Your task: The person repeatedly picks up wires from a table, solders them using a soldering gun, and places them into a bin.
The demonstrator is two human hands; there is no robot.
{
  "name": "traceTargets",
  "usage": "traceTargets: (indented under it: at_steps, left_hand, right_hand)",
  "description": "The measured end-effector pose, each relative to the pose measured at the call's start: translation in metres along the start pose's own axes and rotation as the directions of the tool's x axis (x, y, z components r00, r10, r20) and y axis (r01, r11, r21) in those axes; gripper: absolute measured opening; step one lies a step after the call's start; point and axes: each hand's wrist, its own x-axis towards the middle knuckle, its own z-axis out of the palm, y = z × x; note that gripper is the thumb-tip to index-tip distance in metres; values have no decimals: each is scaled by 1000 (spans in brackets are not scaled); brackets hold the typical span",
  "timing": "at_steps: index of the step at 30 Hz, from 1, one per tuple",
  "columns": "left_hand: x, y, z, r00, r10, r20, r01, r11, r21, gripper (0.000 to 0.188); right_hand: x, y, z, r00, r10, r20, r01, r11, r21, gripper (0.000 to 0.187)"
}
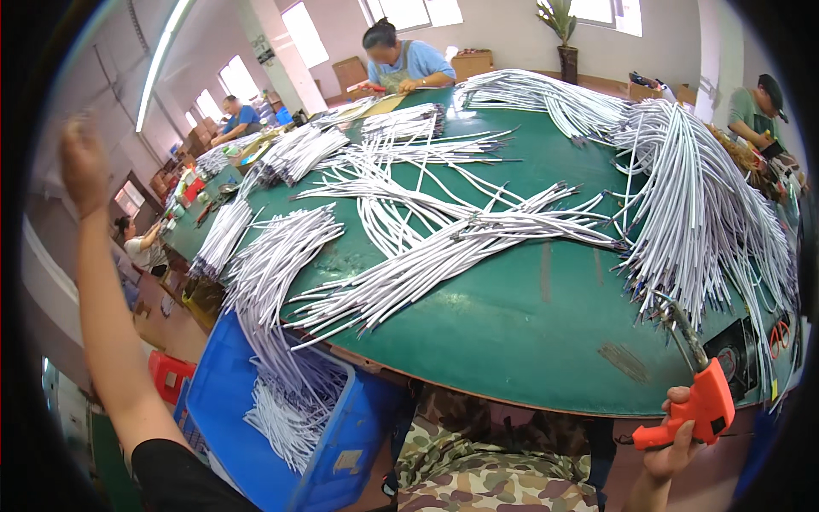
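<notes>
My right hand (670,452) is closed round the handle of an orange-red soldering gun (710,403) at the lower right. The gun's metal tip points up toward the dark wire ends of a big heap of white cables (682,188). Far out at the upper left, my left hand (83,166) is raised high above the floor, away from the table; its fingers are blurred. Between my hands, bundles of white cables (444,252) lie crossed on the green tabletop (503,324). Another cable bundle (277,256) droops over the table's left edge.
Below that edge stands a blue plastic bin (337,452) with white cables inside, beside a red stool (169,375). A dark box-shaped device (734,354) sits at the table's right edge. Co-workers sit across the table (405,64), at the far left (239,115) and at the right (755,115).
</notes>
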Motion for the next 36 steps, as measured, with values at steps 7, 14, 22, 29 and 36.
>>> traceTargets:
  at_steps: [7, 14, 22, 29, 36]
  left_hand:
    - [-195, 207, 135, 968, 74, 238, 46, 885, -462, 26]
    - [-296, 381, 109, 693, 169, 701, 565, 477, -674, 30]
    - [-157, 506, 20, 524, 364, 770, 811, 61, -582, 38]
    - [-114, 560, -5, 448, 525, 724, 671, 338, -660, 23]
    - [-55, 504, -2, 543, 474, 693, 675, 244, -696, 21]
  right_hand:
    - [10, 2, 36, 998, -9, 57, 17, 989, -147, 44]
    - [11, 7, 51, 995, 73, 65, -58, 977, -203, 49]
    - [4, 13, 50, 991, 131, 42, -125, 984, -129, 50]
    - [-11, 3, 22, 986, 160, 51, -159, 987, -35, 48]
    - [-21, 0, -16, 984, 175, -36, -171, 980, 102, 53]
